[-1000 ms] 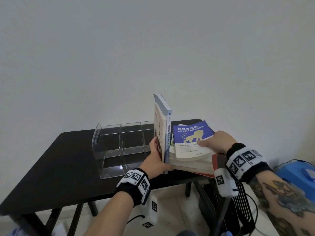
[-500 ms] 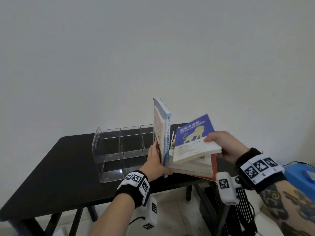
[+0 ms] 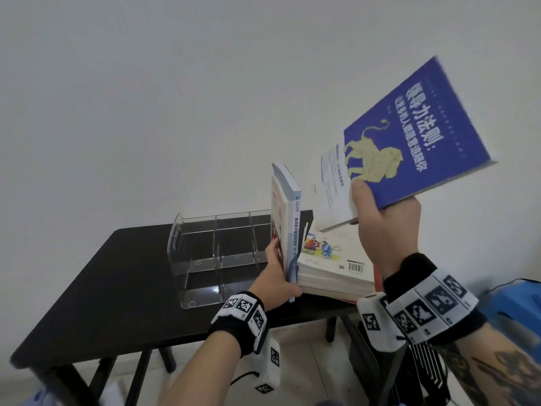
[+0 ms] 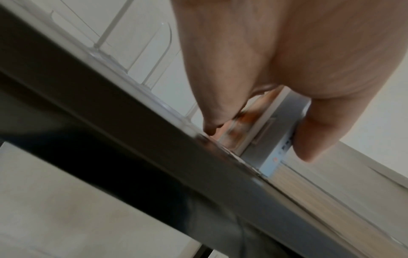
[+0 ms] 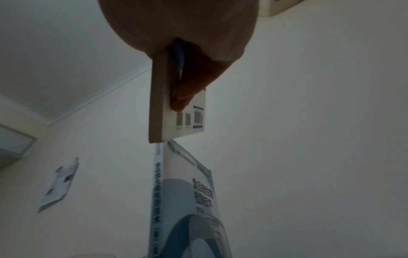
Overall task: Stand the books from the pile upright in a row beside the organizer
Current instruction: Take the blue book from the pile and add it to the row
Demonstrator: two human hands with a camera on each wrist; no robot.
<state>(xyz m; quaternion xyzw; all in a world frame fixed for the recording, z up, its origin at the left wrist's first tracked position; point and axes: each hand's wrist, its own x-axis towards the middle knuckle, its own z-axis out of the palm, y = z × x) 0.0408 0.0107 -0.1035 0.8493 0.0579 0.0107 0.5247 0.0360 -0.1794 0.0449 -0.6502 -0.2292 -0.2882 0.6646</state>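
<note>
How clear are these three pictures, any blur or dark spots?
Head view: mostly sharp, though the raised blue book in the right hand is motion-smeared. Left wrist view: soft, the table edge dark and blurred. Right wrist view: dim, the upright book below out of focus.

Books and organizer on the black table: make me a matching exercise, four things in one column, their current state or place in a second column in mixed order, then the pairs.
Things
1. blue lion book
2. upright books
3. clear organizer
4. pile of books

States
A. lying flat on the table, a cartoon cover on top
B. raised in the air, gripped by the right hand
C. standing on end, steadied by the left hand
D. no books in its compartments, left of the standing books

Pairs: 1-B, 2-C, 3-D, 4-A
</note>
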